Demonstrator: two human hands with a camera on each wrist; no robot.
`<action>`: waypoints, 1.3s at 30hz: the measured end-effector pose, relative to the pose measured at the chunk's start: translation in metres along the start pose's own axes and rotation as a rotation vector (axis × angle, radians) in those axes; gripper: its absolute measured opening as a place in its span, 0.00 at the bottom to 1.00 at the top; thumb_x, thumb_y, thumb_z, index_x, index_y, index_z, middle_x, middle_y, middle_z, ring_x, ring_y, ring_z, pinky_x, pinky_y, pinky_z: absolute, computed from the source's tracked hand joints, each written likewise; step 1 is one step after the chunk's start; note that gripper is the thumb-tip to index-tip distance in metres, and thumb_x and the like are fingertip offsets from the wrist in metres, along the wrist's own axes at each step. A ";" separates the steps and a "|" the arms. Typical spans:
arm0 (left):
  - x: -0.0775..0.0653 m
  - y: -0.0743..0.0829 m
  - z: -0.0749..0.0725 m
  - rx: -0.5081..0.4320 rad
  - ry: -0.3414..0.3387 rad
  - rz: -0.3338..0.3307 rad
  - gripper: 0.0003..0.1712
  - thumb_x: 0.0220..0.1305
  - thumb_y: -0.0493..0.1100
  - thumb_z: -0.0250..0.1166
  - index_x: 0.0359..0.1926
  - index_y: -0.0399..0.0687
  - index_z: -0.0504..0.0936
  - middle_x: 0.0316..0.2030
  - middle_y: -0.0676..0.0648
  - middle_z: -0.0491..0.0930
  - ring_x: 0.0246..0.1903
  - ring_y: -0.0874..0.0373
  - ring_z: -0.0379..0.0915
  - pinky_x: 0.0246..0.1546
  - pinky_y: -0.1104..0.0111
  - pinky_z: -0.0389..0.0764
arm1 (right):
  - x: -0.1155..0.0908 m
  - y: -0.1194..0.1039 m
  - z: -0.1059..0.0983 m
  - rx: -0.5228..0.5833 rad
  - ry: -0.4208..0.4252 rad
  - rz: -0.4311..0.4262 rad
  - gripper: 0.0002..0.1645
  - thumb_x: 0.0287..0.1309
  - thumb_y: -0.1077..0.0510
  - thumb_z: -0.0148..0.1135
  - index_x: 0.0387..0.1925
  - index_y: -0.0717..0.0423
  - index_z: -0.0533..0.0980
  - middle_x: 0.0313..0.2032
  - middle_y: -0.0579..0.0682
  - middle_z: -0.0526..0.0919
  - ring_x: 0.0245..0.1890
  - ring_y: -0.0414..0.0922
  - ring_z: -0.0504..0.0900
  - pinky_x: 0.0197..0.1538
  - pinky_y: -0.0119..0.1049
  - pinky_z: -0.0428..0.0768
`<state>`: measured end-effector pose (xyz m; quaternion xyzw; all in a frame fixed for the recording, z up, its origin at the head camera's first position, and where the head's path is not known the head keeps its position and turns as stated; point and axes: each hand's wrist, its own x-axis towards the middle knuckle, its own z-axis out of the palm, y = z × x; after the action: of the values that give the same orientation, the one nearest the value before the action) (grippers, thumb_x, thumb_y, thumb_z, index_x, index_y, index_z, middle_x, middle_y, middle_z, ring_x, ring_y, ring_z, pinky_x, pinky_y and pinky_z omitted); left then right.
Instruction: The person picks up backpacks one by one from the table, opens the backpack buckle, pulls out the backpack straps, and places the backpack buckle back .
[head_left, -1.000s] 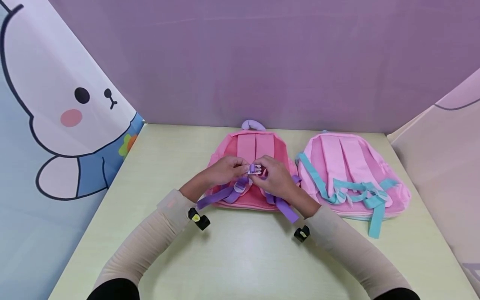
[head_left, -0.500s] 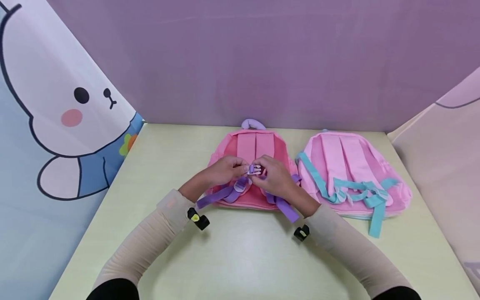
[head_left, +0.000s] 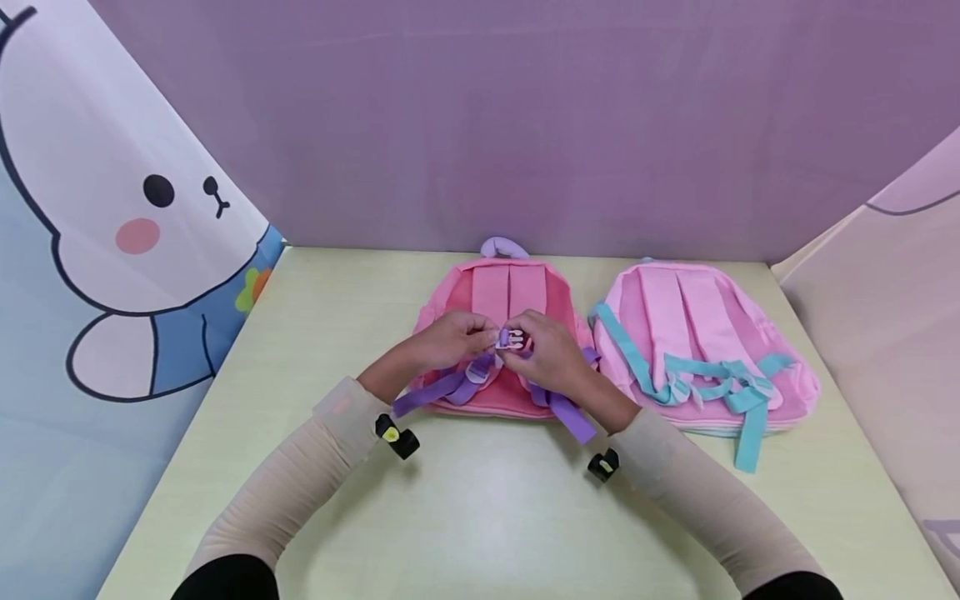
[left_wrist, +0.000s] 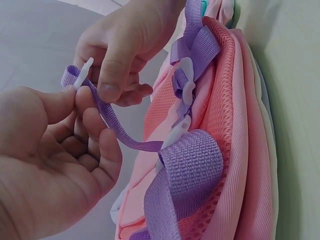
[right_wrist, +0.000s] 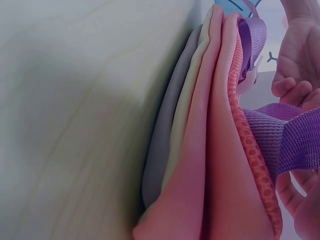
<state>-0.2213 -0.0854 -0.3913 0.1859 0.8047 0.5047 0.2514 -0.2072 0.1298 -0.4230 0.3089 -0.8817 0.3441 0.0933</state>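
A pink backpack lies on the table with its straps facing up. Over it, my left hand pinches a white pronged strap buckle between thumb and fingers. The fingers and thumb of my right hand grip the same buckle from the other side. In the left wrist view the buckle appears edge-on, and purple webbing threads through it, running down to the bag. White adjusters sit on the other purple straps. My right fingertips are partly hidden in the right wrist view.
Close on the right lies a second, lighter pink backpack with tangled turquoise straps. Both bags rest on a pale wood table. A purple partition rises behind, and a cartoon-printed panel stands on the left.
The head view has shifted slightly. Both hands keep their hold on the buckle, and the two backpacks stay in place.
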 end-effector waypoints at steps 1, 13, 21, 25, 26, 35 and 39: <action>0.000 0.000 0.000 0.002 -0.001 0.000 0.13 0.78 0.44 0.55 0.47 0.43 0.83 0.26 0.50 0.70 0.27 0.57 0.64 0.28 0.70 0.66 | 0.000 0.000 0.000 0.000 0.001 0.001 0.18 0.54 0.58 0.74 0.45 0.58 0.79 0.40 0.53 0.83 0.38 0.47 0.82 0.40 0.40 0.84; 0.005 0.004 0.001 0.013 -0.003 -0.004 0.12 0.77 0.45 0.56 0.46 0.44 0.83 0.27 0.50 0.72 0.29 0.56 0.67 0.31 0.69 0.69 | -0.003 0.004 -0.002 -0.003 0.009 0.004 0.19 0.54 0.58 0.74 0.46 0.60 0.79 0.39 0.54 0.84 0.36 0.46 0.82 0.38 0.38 0.84; 0.008 0.004 0.002 0.011 -0.004 -0.006 0.12 0.77 0.45 0.56 0.45 0.43 0.84 0.28 0.50 0.72 0.31 0.55 0.68 0.33 0.69 0.71 | -0.006 0.005 -0.003 0.058 0.054 -0.040 0.19 0.56 0.60 0.73 0.47 0.62 0.79 0.37 0.54 0.82 0.33 0.46 0.80 0.35 0.41 0.84; 0.009 0.003 0.002 0.007 -0.006 -0.008 0.12 0.77 0.45 0.57 0.45 0.44 0.84 0.28 0.50 0.72 0.31 0.55 0.69 0.34 0.68 0.71 | -0.006 0.005 -0.004 0.062 0.059 -0.043 0.18 0.56 0.60 0.73 0.46 0.62 0.78 0.37 0.55 0.81 0.33 0.46 0.80 0.35 0.42 0.85; 0.009 0.003 0.002 0.004 -0.007 -0.008 0.12 0.77 0.45 0.57 0.45 0.44 0.84 0.28 0.49 0.72 0.31 0.55 0.68 0.34 0.68 0.71 | -0.006 0.005 -0.004 0.060 0.061 -0.044 0.18 0.56 0.60 0.73 0.46 0.62 0.79 0.36 0.54 0.81 0.33 0.46 0.80 0.35 0.42 0.84; 0.012 0.000 0.002 -0.004 -0.009 -0.010 0.12 0.77 0.45 0.57 0.44 0.43 0.84 0.27 0.49 0.72 0.31 0.55 0.68 0.33 0.69 0.70 | -0.005 0.005 -0.005 0.018 0.067 -0.044 0.16 0.55 0.59 0.73 0.44 0.60 0.79 0.36 0.53 0.82 0.33 0.44 0.80 0.36 0.35 0.82; 0.012 0.000 0.002 0.010 -0.006 -0.004 0.12 0.77 0.45 0.57 0.44 0.44 0.84 0.28 0.49 0.72 0.31 0.55 0.69 0.34 0.69 0.71 | -0.004 0.005 -0.004 0.012 0.058 -0.032 0.17 0.54 0.59 0.74 0.44 0.60 0.78 0.37 0.53 0.82 0.34 0.44 0.81 0.37 0.35 0.83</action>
<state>-0.2296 -0.0776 -0.3950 0.1870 0.8068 0.4997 0.2537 -0.2074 0.1377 -0.4242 0.3133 -0.8716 0.3567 0.1223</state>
